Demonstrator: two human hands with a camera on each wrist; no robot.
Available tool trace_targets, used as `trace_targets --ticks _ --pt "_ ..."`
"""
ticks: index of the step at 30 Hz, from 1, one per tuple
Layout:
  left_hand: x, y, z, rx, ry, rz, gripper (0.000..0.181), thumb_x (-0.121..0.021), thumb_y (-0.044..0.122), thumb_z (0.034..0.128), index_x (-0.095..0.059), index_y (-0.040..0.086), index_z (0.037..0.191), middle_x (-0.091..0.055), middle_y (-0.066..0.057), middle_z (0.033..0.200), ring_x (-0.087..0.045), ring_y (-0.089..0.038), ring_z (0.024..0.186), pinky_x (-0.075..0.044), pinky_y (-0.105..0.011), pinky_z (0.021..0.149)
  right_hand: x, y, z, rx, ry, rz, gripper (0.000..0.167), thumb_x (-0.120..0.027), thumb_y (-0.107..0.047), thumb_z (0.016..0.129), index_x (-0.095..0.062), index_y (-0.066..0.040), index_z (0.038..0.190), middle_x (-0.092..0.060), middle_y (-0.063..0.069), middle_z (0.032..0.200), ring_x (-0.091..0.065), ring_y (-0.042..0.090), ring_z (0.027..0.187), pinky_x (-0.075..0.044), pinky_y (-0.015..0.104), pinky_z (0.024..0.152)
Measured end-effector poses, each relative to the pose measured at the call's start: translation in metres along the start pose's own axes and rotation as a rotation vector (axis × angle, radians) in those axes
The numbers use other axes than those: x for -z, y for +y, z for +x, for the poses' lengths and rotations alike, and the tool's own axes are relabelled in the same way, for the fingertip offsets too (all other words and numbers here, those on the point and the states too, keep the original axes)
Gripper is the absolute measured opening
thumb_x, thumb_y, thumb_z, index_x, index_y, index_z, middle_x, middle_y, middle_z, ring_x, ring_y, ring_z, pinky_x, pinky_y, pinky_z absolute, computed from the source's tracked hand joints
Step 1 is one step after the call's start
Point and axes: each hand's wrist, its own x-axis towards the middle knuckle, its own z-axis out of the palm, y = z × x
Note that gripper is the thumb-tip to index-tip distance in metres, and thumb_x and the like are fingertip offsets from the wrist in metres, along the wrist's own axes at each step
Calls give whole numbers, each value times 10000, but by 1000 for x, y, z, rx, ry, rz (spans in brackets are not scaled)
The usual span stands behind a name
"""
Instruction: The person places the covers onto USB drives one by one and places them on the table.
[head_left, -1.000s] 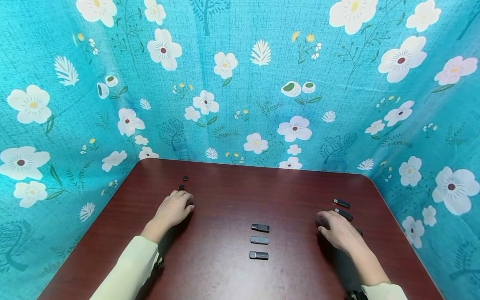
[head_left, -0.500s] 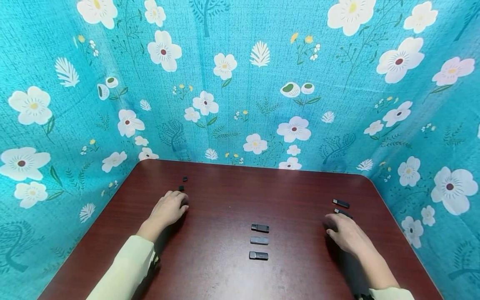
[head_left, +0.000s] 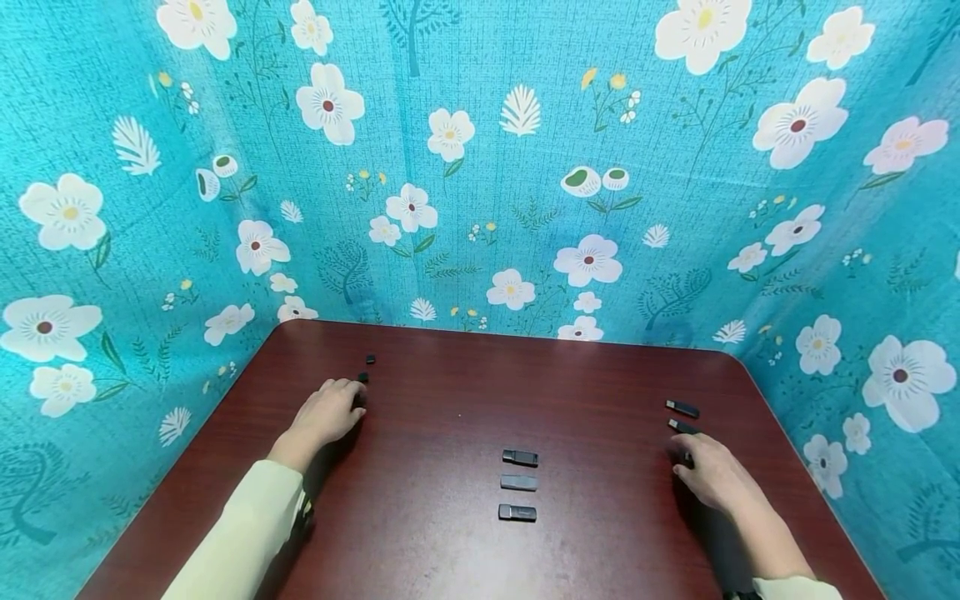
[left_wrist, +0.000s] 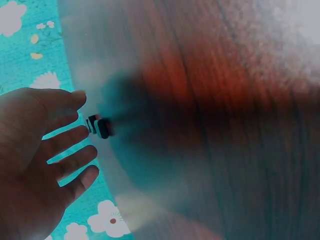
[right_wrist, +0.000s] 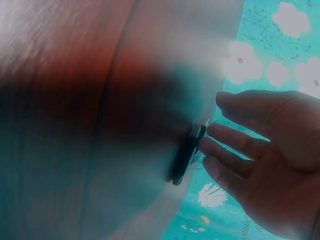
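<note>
My left hand [head_left: 321, 421] hovers low at the table's left side, with parted, loosely bent fingers and nothing held in the left wrist view. Just beyond its fingertips are two small black caps, a nearer cap [head_left: 363, 377] and a farther cap [head_left: 371, 359]. On the right, my right hand [head_left: 716, 473] is over the table beside two black USB sticks. The far USB stick [head_left: 682, 408] shows whole; the near USB stick [head_left: 681, 426] is partly covered by the hand. A dark bit shows under its fingers. In the right wrist view, its relaxed fingers appear apart from a black stick [right_wrist: 185, 156].
Three more sticks lie in a column mid-table: a black USB stick [head_left: 521, 457], a grey one [head_left: 518, 482] and a capped black USB stick [head_left: 517, 512]. A flowered blue cloth [head_left: 465, 167] rises around the reddish-brown table [head_left: 420, 550].
My left hand has shifted left, away from the middle. My right hand has shifted right, and a dark stick end that showed right of it is now covered. The sticks and caps lie unchanged.
</note>
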Motion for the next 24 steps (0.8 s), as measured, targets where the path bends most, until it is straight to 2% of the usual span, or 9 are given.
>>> trace_targets --ticks 5,9,13,19,24 --pt "0 -2 4 19 -40 15 356 -689 165 960 -631 1 1270 -619 -229 1291 -531 -406 1208 -456 -586 1004 2 6 -2 7 33 -3 332 -731 18 835 -653 79 1152 -637 284 1103 -601 461 1045 -495 598 869" --pt "-1 -4 7 23 -57 13 334 -676 148 966 -632 -3 1261 -618 -228 1279 -542 -407 1208 -466 -569 1006 4 13 -3 -25 32 -16 315 -714 32 847 -647 92 1149 -626 298 1104 -585 480 1051 -496 610 860" --pt "-4 -7 10 18 -57 4 275 -662 88 966 -652 -3 1226 -629 -201 1217 -584 -372 1154 -503 -527 972 6 20 -4 -59 18 -32 307 -716 31 846 -642 94 1136 -617 305 1093 -572 490 1045 -491 618 860" --pt "-6 -12 13 -19 -31 13 198 -651 -14 942 -685 -21 1138 -633 -171 1090 -629 -318 1019 -538 -475 914 6 27 -4 -66 11 -43 302 -719 37 823 -644 79 1112 -617 309 1065 -568 507 1036 -481 623 868" --pt "-8 -14 16 -15 -19 12 149 -677 -12 928 -692 -8 1076 -632 -156 1029 -632 -313 965 -544 -468 885 5 31 -4 -85 -18 -51 315 -718 34 819 -641 86 1120 -606 321 1073 -563 515 1043 -481 628 866"
